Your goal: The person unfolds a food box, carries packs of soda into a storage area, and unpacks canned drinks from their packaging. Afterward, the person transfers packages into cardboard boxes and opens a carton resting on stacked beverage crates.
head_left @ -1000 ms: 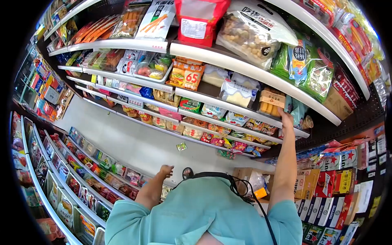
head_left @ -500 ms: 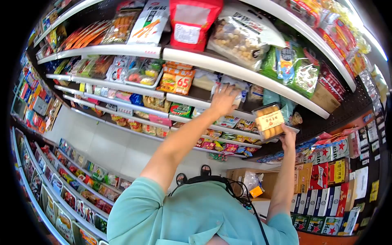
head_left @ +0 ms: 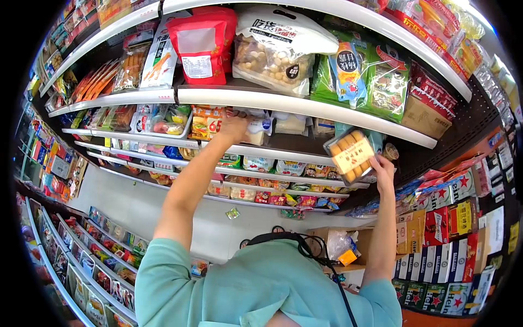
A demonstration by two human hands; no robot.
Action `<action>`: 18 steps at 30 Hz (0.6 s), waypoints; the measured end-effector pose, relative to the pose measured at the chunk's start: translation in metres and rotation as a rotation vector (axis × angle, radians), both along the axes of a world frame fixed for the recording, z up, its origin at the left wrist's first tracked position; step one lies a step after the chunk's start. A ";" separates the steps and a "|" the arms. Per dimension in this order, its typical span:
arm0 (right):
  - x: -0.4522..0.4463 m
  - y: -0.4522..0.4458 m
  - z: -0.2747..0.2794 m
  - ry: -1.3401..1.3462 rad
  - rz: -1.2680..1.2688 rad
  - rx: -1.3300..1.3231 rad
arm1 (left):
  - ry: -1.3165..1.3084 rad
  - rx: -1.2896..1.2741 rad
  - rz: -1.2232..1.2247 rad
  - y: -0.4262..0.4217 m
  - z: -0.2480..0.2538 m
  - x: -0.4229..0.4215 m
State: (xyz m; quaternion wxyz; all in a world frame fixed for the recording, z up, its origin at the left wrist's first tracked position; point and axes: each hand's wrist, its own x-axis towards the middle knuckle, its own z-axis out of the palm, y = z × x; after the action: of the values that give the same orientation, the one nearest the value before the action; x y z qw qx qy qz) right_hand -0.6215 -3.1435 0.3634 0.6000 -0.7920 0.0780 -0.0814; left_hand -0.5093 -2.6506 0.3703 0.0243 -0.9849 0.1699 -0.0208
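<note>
My right hand (head_left: 383,170) is closed around the edge of a clear plastic box of golden-brown rolls (head_left: 351,155) with a cream label, tilted in front of the shelf's right end. On the second shelf, my left hand (head_left: 234,128) reaches in between an orange bag marked 65 (head_left: 207,122) and a white packet (head_left: 258,129). It covers the bag's right edge; its fingers are partly visible and look apart. Another pale packet (head_left: 291,123) lies further right. A small round tub (head_left: 390,151) sits behind the box.
Above, the shelf carries a red pouch (head_left: 202,46), a large bag of nuts (head_left: 278,52) and green bags (head_left: 359,73). An open carton (head_left: 332,240) stands on the floor near my feet. Stacked drink boxes (head_left: 436,267) are at the right, another rack (head_left: 81,261) at the left.
My left hand has moved left along the shelf, from a white packet to beside the orange bag. The right hand still holds the box, now tilted more. The view has shifted right.
</note>
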 end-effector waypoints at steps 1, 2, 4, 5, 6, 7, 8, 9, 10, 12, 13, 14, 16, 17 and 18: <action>0.019 0.004 -0.008 -0.091 0.025 -0.086 | 0.001 0.008 0.007 -0.002 0.000 -0.001; 0.038 0.014 -0.012 -0.187 0.048 -0.168 | 0.008 0.040 0.022 -0.005 0.003 -0.004; 0.061 0.051 0.010 -0.221 0.038 -0.432 | 0.015 0.084 0.043 -0.007 0.005 -0.006; 0.077 0.067 0.010 -0.285 0.170 -0.303 | 0.026 0.050 0.030 -0.006 0.001 -0.005; 0.091 0.083 0.011 -0.348 0.301 -0.174 | 0.037 0.014 0.018 -0.005 -0.002 -0.003; 0.100 0.100 0.015 -0.363 0.264 -0.337 | 0.043 0.003 -0.008 -0.004 -0.003 -0.003; 0.110 0.112 0.019 -0.376 0.225 -0.500 | 0.041 0.011 -0.005 -0.002 -0.006 -0.003; 0.140 0.116 0.004 -0.226 0.380 -0.451 | 0.035 0.005 -0.015 -0.001 -0.010 -0.002; 0.166 0.119 -0.015 -0.076 0.529 -0.400 | 0.028 -0.002 -0.030 0.000 -0.012 -0.003; 0.169 0.141 -0.023 -0.343 0.546 -0.679 | 0.031 0.001 -0.028 -0.002 -0.009 -0.006; 0.169 0.149 -0.021 -0.247 0.526 -0.666 | 0.005 -0.027 -0.009 -0.001 -0.014 -0.004; 0.165 0.158 -0.015 -0.151 0.507 -0.651 | -0.022 -0.057 0.010 0.000 -0.019 -0.004; 0.158 0.173 -0.016 -0.198 0.332 -0.732 | -0.047 -0.061 -0.006 0.002 -0.020 0.001; 0.158 0.174 -0.019 -0.191 0.330 -0.646 | -0.073 -0.069 -0.011 0.003 -0.021 0.001; 0.156 0.175 -0.024 -0.179 0.325 -0.559 | -0.095 -0.077 -0.019 0.002 -0.023 0.000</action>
State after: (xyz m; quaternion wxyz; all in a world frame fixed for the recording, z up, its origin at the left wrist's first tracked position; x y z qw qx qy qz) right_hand -0.4657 -2.9690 0.3398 0.3690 -0.9178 -0.1279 -0.0721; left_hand -0.5097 -2.6483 0.3470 -0.0056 -0.9814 0.1768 -0.0743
